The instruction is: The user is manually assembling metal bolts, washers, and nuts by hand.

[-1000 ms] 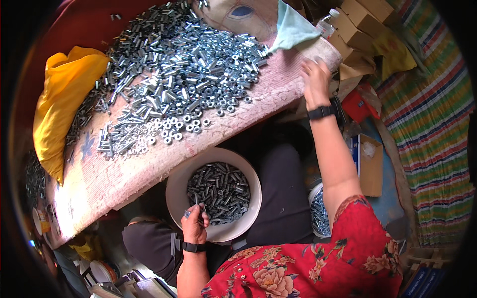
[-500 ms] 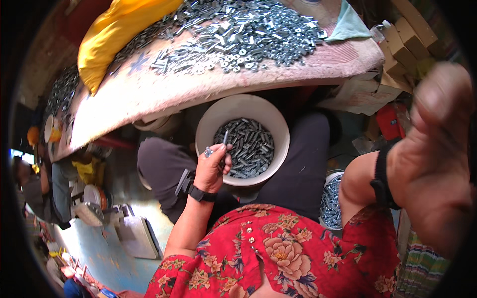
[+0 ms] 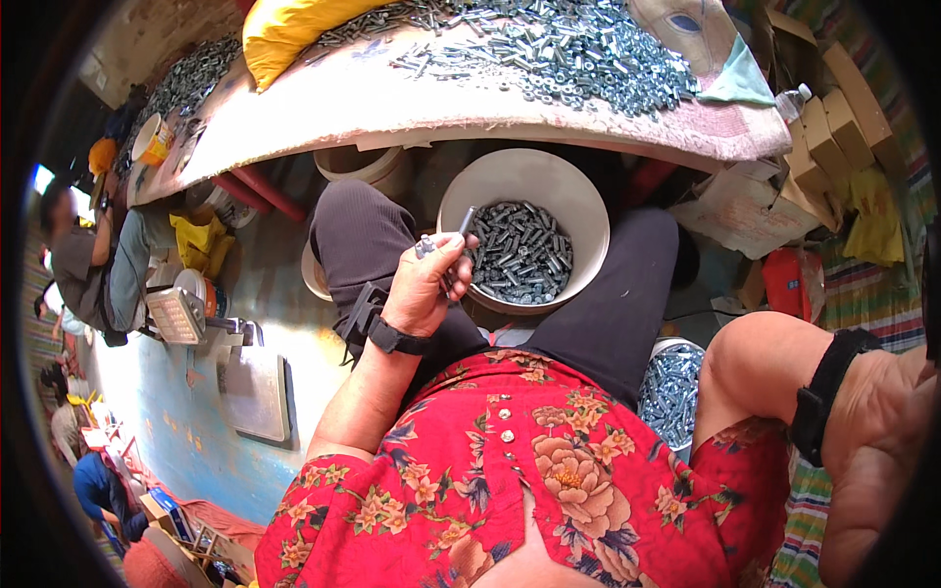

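My left hand [image 3: 428, 284] is closed in front of my body, at the near left rim of a white bucket [image 3: 461, 186]. Between its thumb and fingers a slim grey metal bolt [image 3: 468, 221] points up, and more small metal pieces [image 3: 425, 246] show by the knuckles. Inside the bucket lies a heap of short dark metal sleeves [image 3: 520, 253]. My right hand [image 3: 877, 416] is raised close to the camera at the right edge. Its fingers are cut off by the picture's dark rim, so their pose is hidden.
A cloth-covered table [image 3: 323, 122] ahead carries piled metal parts [image 3: 588, 59] and a yellow sack [image 3: 284, 39]. Beside my right thigh stands a bucket of bolts [image 3: 672, 392]. Cardboard boxes [image 3: 833, 137] are stacked at right. A floor scale [image 3: 253, 392] and another person [image 3: 83, 255] are at left.
The view has shifted, showing more floor and less table. My left hand still holds the bolt near the bucket. My right hand has moved lower and farther toward the right edge.
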`<action>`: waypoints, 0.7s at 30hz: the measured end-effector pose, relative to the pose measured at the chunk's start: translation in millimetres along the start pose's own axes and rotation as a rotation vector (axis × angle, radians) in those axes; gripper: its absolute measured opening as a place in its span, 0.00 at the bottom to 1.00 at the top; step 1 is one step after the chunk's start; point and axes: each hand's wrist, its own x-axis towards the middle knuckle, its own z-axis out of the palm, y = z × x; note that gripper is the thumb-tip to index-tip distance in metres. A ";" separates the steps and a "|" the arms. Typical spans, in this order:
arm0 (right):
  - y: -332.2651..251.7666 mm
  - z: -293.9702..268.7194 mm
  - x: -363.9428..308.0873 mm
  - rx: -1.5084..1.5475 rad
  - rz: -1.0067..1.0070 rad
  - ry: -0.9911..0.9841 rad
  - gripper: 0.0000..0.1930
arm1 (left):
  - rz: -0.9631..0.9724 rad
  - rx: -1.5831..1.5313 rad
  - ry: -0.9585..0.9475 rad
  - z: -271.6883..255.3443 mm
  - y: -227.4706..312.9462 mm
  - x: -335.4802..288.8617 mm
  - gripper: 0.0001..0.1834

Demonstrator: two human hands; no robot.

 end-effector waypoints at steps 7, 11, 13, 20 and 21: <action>1.6 2.4 -25.1 -0.003 -0.017 0.116 0.23 | 0.032 0.107 0.032 -8.1 16.8 -7.8 0.12; 15.4 6.1 -33.6 0.030 -0.026 0.176 0.20 | -0.023 0.064 0.123 -14.6 22.5 -12.1 0.11; 22.2 5.6 -34.4 0.059 -0.037 0.183 0.18 | 0.010 0.012 0.129 -16.2 18.9 -8.1 0.11; 43.0 -8.4 -9.2 0.116 -0.016 0.225 0.11 | 0.032 0.049 0.086 -6.9 36.5 56.4 0.10; 48.5 -10.3 -4.5 0.124 0.004 0.225 0.10 | 0.027 0.037 0.100 -4.7 40.2 69.2 0.10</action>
